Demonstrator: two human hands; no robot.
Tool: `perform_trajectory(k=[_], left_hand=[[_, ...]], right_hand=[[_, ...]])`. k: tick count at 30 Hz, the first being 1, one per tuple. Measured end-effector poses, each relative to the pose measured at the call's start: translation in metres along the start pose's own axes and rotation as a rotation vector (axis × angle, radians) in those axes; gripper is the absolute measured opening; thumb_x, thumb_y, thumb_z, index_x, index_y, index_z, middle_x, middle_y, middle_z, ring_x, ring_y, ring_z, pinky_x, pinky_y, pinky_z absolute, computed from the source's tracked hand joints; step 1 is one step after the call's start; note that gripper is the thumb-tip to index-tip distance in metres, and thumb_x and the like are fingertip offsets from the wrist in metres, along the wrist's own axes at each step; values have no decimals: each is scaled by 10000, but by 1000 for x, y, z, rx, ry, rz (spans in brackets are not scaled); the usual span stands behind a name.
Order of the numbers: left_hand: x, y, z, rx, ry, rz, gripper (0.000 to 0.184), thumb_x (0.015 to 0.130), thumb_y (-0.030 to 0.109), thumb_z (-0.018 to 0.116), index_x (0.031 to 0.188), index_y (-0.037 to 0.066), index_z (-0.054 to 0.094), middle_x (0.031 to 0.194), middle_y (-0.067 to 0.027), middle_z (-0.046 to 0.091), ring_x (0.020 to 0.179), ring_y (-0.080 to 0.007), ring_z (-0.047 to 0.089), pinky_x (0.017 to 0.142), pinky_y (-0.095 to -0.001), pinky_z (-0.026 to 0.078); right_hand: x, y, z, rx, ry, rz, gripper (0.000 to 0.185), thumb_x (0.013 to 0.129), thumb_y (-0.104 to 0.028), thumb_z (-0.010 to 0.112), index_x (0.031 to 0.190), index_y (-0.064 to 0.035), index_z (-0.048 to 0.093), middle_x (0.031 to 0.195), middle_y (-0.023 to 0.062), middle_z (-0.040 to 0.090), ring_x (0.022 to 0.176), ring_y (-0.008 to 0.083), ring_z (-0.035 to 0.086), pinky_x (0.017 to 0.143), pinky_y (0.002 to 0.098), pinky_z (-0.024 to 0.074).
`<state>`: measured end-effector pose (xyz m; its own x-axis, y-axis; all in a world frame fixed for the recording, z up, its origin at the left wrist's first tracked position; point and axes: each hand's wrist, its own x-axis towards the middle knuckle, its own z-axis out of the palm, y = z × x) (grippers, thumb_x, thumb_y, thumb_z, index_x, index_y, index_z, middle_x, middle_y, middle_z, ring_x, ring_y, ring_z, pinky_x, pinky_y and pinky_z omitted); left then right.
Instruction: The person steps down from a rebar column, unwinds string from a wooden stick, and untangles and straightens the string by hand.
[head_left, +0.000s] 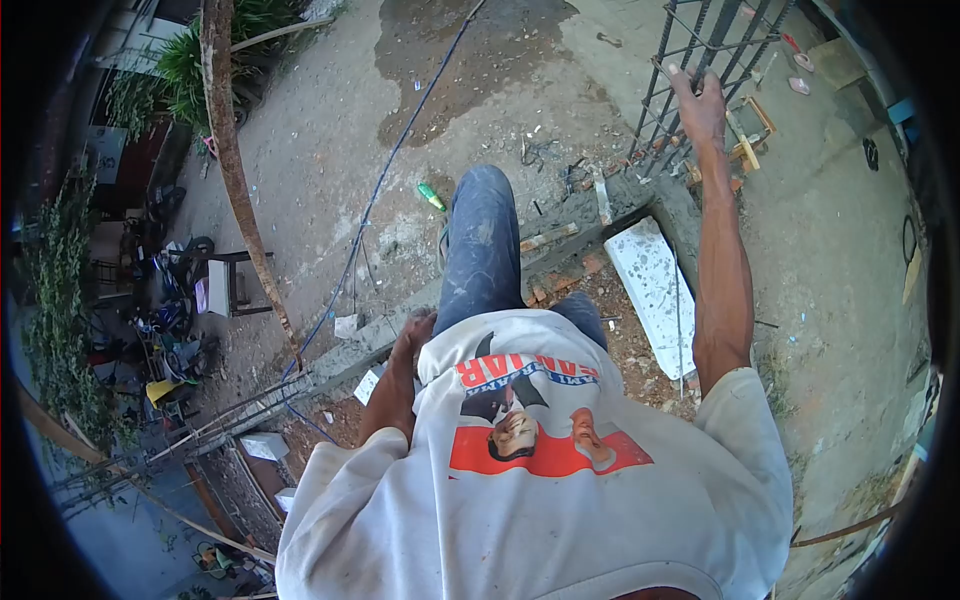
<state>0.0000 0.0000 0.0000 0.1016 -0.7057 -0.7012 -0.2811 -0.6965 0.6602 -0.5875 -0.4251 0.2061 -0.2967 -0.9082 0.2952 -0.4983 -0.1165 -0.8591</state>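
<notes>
The right grip (702,112) clasps rebar (716,40), a slab (645,285) below it; the left grip (413,332), beside the jeans (481,240), is too hidden to tell.

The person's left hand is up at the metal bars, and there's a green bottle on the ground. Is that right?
Not quite: in the head view it's the right hand that is up at the metal bars. The left hand is down beside the shirt. The green bottle is on the ground, as you said.
</notes>
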Motion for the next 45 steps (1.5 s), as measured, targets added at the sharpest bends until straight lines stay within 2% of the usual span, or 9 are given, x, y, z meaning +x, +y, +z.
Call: perform_trajectory(k=[2, 4, 15, 22, 23, 27, 31, 40, 45], left_hand=[[5, 3, 11, 692, -109, 694, 279, 962, 268, 639, 1128, 83, 766, 1017, -167, 777, 901, -334, 737, 788, -448, 579], [43, -17, -43, 739, -168, 699, 276, 943, 254, 648, 1121, 78, 765, 1030, -183, 768, 917, -344, 730, 804, -434, 580], [304, 9, -106, -55, -509, -214, 347, 1035, 272, 547, 1265, 68, 709, 1165, -148, 752, 1040, -272, 717, 917, -397, 570], [417, 73, -179, -107, -659, -428, 325, 1057, 161, 512, 1291, -7, 663, 1131, -117, 736, 974, -217, 705, 856, -361, 583], [436, 54, -197, 181, -773, -113, 317, 1054, 153, 512, 1269, -25, 662, 1127, -125, 734, 950, -218, 712, 830, -351, 587], [498, 89, -240, -539, -975, -734, 310, 1052, 191, 553, 1263, -11, 658, 1092, -94, 738, 921, -188, 713, 782, -325, 574], [520, 186, -262, 267, -586, -609, 295, 1030, 242, 625, 1268, 69, 639, 1034, -75, 720, 803, -168, 664, 668, -293, 516], [651, 278, -285, 494, -675, -110, 274, 985, 274, 636, 1156, 61, 658, 1000, -81, 711, 888, -208, 707, 678, -352, 530], [715, 427, -202, 571, -658, 15, 363, 951, 318, 648, 1165, 26, 662, 1006, -97, 715, 919, -222, 717, 712, -367, 560]], right_hand=[[-4, -8, -17, -15, -18, -27, 699, 1011, -536, 647, 1420, 21, 546, 1184, 202, 698, 1227, 350, 601, 1075, 445, 448], [-10, 19, 40, -8, 41, 33, 579, 1042, -489, 621, 1304, 26, 582, 1113, 206, 707, 1170, 370, 610, 1020, 472, 461], [5, 20, 95, 30, 570, -192, 331, 1142, -322, 477, 995, -29, 530, 882, 118, 651, 840, 219, 624, 829, 394, 510], [21, 7, 109, -115, 813, 60, 552, 1149, -407, 306, 803, -16, 486, 803, 139, 545, 871, 290, 575, 945, 482, 502], [22, 7, 110, -111, 836, 70, 562, 1150, -405, 307, 778, -23, 486, 796, 135, 537, 873, 283, 561, 957, 478, 494], [30, -2, 117, -38, 938, 145, 574, 1158, -387, 318, 742, -34, 495, 763, 118, 519, 820, 258, 500, 967, 476, 492], [34, -10, 121, 3, 998, 185, 597, 1159, -388, 352, 694, -34, 475, 719, 113, 509, 840, 255, 543, 897, 405, 469], [51, -15, 135, -185, 1154, 105, 534, 1157, -307, 368, 722, -20, 485, 683, 97, 509, 800, 240, 566, 839, 400, 504], [44, -4, 136, -135, 1200, 41, 477, 1133, -260, 435, 732, -14, 513, 756, 120, 578, 798, 209, 573, 814, 344, 490]])
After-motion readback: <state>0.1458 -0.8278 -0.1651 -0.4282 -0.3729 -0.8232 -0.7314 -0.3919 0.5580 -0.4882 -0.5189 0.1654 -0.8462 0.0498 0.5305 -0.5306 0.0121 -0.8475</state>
